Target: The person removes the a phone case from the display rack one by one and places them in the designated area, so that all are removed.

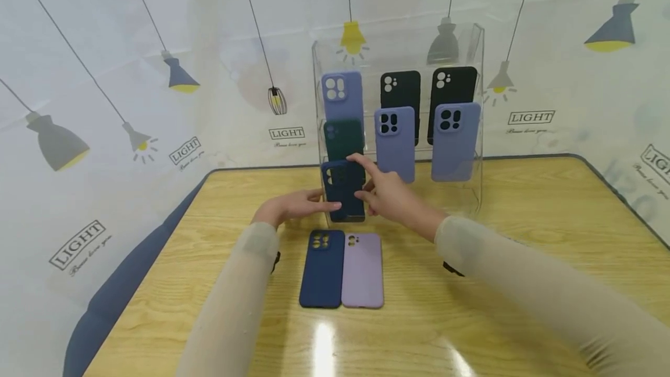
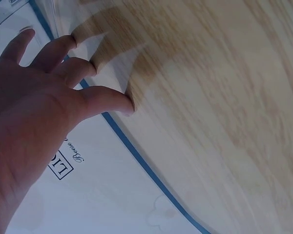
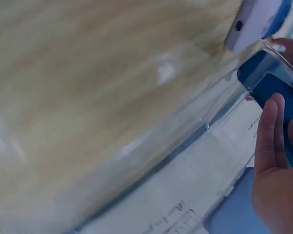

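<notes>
A clear acrylic display stand [image 1: 398, 45] holds several phone cases on the wooden table [image 1: 523, 237]. At its lower left slot stands a dark navy case [image 1: 340, 191]. My right hand [image 1: 361, 179] pinches it, index finger on the top edge and thumb on the front. In the right wrist view my right hand [image 3: 278, 146] lies along the navy case [image 3: 271, 83] behind the clear wall. My left hand [image 1: 300, 205] reaches in from the left, straight fingertips touching the case's lower left edge. The left wrist view shows my left hand [image 2: 63, 73] spread and holding nothing.
A navy case [image 1: 321, 269] and a lilac case [image 1: 362, 270] lie side by side on the table just before the stand. The stand also holds a dark green case [image 1: 342, 138], three periwinkle cases and two black ones. A patterned backdrop surrounds the table.
</notes>
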A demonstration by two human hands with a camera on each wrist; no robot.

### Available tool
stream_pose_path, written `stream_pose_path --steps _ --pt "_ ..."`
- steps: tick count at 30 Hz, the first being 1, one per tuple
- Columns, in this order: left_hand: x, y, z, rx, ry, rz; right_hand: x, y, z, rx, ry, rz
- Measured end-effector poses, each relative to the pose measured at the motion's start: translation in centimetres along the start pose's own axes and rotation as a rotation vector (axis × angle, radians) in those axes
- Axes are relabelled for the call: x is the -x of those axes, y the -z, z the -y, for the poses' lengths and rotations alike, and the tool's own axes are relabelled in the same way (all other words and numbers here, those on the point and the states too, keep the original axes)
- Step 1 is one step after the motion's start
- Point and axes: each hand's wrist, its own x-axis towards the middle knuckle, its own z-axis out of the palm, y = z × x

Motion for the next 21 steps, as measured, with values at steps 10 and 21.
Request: stream_pose_path --steps 10,21 --pt "-0.2 -0.1 0.1 -0.015 -0.009 -0.001 -0.5 -1.1 -0.7 0.035 -0.030 -0.068" --pt "0.0 -0.1 0.0 0.008 -0.003 0.004 -0.4 -1.9 -0.5 0.143 -0.012 -0.140"
